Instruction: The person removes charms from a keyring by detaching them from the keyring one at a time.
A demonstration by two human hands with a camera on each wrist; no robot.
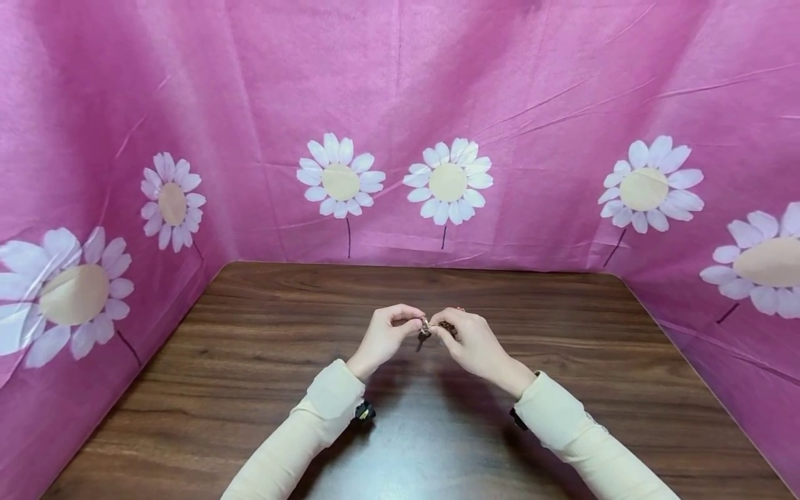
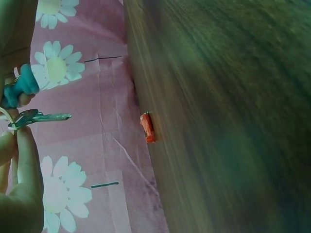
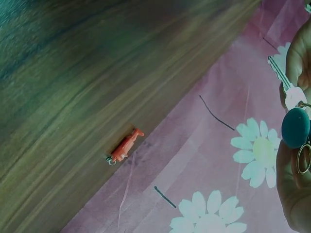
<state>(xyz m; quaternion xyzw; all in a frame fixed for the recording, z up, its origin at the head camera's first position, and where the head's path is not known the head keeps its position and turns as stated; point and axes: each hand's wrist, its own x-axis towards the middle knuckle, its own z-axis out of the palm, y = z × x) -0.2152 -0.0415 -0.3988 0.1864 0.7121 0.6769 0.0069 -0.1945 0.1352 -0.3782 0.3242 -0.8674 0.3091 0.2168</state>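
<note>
My left hand (image 1: 386, 337) pinches a key ring (image 2: 7, 115) with a metal key (image 2: 51, 117) hanging from it, above the table. Facing it, my right hand (image 1: 481, 347) holds a rounded teal charm (image 3: 295, 127) between thumb and fingers. Beside that charm, a thin metal ring (image 3: 304, 159) shows in the right wrist view. The fingertips of both hands nearly meet at the keys. On the table beyond them lies a small orange animal-shaped charm (image 3: 126, 146) with a metal loop; in the head view it is mostly hidden behind the right hand.
The brown wood-grain table (image 1: 262, 305) spreads beneath both hands. Pink curtains (image 1: 400, 69) with printed white daisies stand around its back and sides. Dark wrist devices (image 1: 364, 412) sit under the cream sleeves.
</note>
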